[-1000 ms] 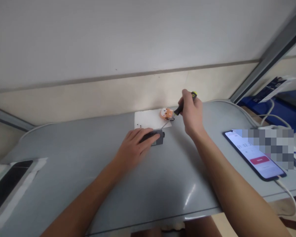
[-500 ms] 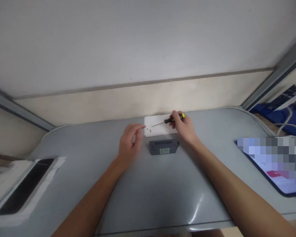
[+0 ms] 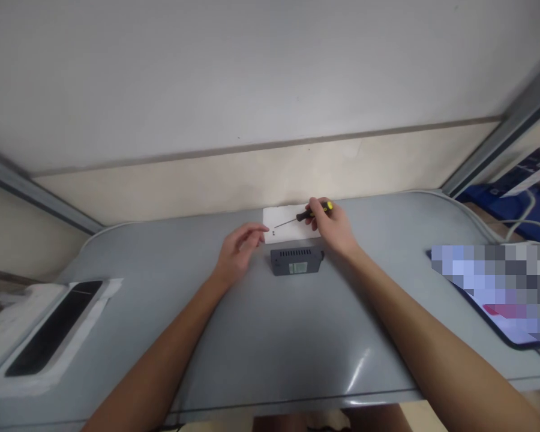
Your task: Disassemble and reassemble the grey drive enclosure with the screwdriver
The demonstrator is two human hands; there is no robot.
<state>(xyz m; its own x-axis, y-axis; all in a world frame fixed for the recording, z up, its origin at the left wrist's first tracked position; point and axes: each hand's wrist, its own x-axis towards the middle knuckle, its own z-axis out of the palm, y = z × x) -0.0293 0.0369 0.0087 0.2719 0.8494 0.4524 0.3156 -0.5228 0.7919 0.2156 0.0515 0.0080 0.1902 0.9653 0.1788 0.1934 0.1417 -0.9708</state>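
My right hand [image 3: 330, 225] is closed around the black and yellow handle of a screwdriver [image 3: 315, 211]. Its thin shaft slants down to the left, the tip just above two tiny dark screws [image 3: 273, 233] on a white paper pad [image 3: 292, 231]. At the pad's left edge is my left hand [image 3: 239, 252], index finger and thumb drawn close together beside the screws. Whatever may be between those fingertips is too small to make out. Just in front of the pad stands a dark grey box-shaped device [image 3: 296, 263] with a row of vent slots and a pale label.
A dark phone-like slab [image 3: 54, 330] lies on white material at the left. On the right rests a tablet-like screen [image 3: 499, 306], partly blurred out. Cables [image 3: 472, 210] run along the back right corner of the grey table [image 3: 274, 336], below a pale wall.
My left fingertips have moved slightly right over the pad's edge, thumb and index closer together. The leftmost screw no longer shows. The screwdriver stays in my right hand, nearly unmoved.
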